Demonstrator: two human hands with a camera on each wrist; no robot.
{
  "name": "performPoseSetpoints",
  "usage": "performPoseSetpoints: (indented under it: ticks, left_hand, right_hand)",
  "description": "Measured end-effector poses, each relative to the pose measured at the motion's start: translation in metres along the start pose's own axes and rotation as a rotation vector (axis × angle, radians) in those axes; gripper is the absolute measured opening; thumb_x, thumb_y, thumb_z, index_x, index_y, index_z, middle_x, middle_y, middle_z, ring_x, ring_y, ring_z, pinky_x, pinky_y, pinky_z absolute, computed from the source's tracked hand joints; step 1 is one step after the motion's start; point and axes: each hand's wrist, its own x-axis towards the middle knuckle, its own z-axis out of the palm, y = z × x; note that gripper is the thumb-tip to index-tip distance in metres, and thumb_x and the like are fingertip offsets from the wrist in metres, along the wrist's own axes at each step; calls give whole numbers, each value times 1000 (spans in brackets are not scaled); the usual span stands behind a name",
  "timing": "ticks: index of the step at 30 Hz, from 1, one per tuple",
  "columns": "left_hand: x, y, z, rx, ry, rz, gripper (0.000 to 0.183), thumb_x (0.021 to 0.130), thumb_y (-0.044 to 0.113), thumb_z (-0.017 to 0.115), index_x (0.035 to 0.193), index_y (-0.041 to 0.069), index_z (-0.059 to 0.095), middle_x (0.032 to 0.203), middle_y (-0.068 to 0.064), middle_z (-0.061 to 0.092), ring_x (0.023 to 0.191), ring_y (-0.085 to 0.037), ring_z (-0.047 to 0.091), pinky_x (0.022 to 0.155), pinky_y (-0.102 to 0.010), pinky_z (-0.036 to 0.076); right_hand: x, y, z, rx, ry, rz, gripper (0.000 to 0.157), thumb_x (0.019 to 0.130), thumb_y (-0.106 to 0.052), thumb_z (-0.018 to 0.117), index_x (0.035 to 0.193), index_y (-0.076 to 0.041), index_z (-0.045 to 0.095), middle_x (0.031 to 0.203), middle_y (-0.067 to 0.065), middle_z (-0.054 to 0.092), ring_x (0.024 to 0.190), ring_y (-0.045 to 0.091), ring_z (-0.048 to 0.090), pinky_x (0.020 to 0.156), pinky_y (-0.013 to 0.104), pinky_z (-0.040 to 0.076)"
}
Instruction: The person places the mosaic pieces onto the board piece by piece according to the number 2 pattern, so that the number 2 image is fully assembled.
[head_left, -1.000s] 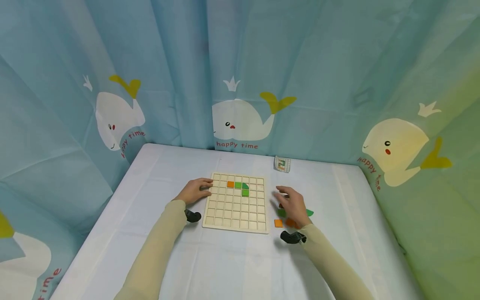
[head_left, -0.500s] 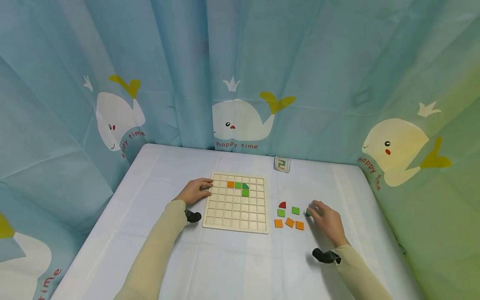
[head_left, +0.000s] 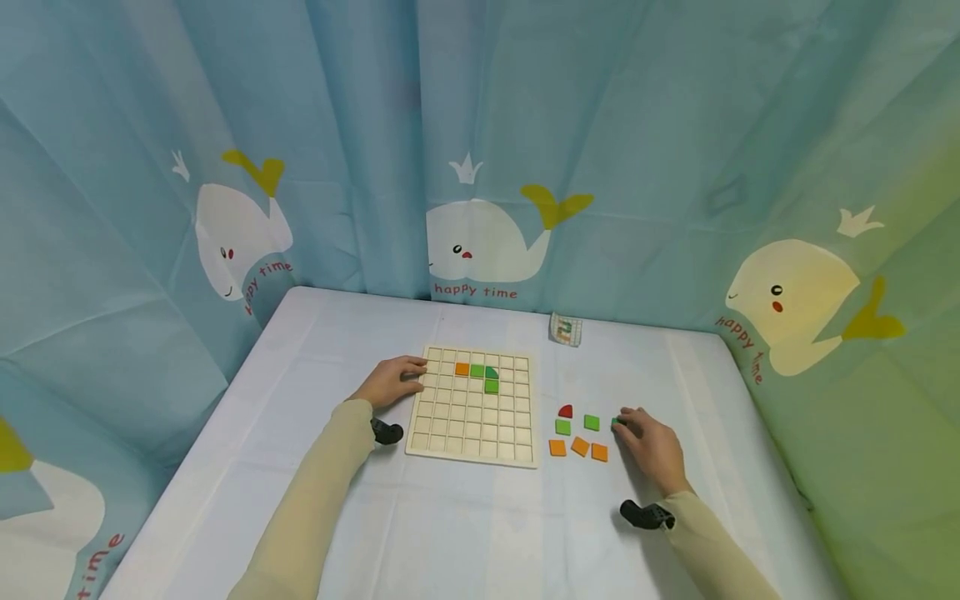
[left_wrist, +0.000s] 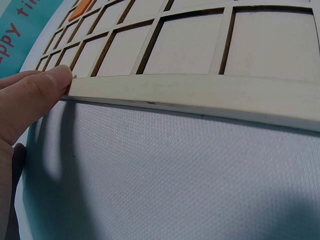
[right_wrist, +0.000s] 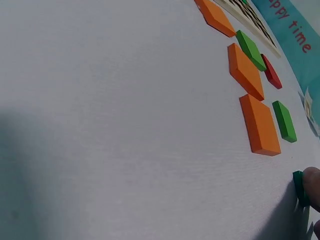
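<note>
The pale wooden grid board (head_left: pixel 465 425) lies on the table, with an orange square, two green squares and a dark green quarter-round tile (head_left: pixel 491 372) in its cells. My left hand (head_left: pixel 386 382) rests on its left edge, and in the left wrist view the thumb (left_wrist: pixel 60 77) touches the rim. At the right, my right hand (head_left: pixel 654 446) pinches another dark green tile (right_wrist: pixel 300 187), mostly covered by the fingers. Beside that hand lie three orange squares (head_left: pixel 580 447), two light green squares (head_left: pixel 592 422) and a red quarter-round tile (head_left: pixel 566 411).
A small printed card (head_left: pixel 565 329) with a grid pattern lies at the back of the table (head_left: pixel 360 533), one side curling up. A blue curtain (head_left: pixel 637 267) with whale prints hangs round the table's back and sides.
My right hand has moved right from over the loose tiles, uncovering them, to the dark green tile, and its fingers have closed on it. The left hand has stayed at the board's edge.
</note>
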Motion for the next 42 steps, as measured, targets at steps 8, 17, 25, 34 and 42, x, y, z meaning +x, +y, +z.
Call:
performPoseSetpoints:
  ticks: [8, 17, 25, 34, 42]
  left_hand:
    - [-1, 1, 1, 9, -6, 3, 42, 91, 21, 71, 129, 4, 65, 143, -7, 52, 137, -29, 41, 117, -43, 33]
    - [-3, 3, -1, 5, -10, -14, 42, 91, 21, 72, 129, 4, 64, 143, -7, 52, 138, -29, 40, 118, -43, 33]
    - [-2, 4, -1, 12, -9, 1, 42, 92, 21, 71, 129, 3, 64, 144, -8, 52, 137, -29, 41, 117, -43, 33]
    - [2, -5, 0, 18, -2, 4, 42, 91, 24, 71, 129, 6, 65, 143, -5, 53, 137, -28, 41, 117, -42, 34]
    - [3, -4, 0, 8, -3, 9, 43, 92, 24, 71, 129, 5, 64, 143, -6, 52, 137, -30, 41, 117, -45, 34]
  right_hand:
    - [3, 0, 1, -28, -71, 50, 35, 88, -21, 74, 113, 3, 70, 127, 23, 61, 124, 47, 50, 102, 64, 42]
    - [3, 8, 3, 3, -48, -29, 35, 87, -12, 74, 114, 8, 68, 123, 28, 61, 119, 48, 51, 103, 64, 40]
    - [1, 12, 0, 20, -49, -64, 33, 86, -11, 74, 112, 8, 68, 116, 26, 63, 110, 46, 54, 96, 63, 43]
    - [23, -11, 6, 96, -38, -36, 30, 88, -9, 74, 113, 6, 68, 110, 23, 63, 93, 36, 63, 82, 53, 57]
    - [49, -73, 34, 210, -119, -59, 29, 90, -14, 73, 114, 1, 69, 112, 16, 64, 93, 29, 66, 81, 43, 61]
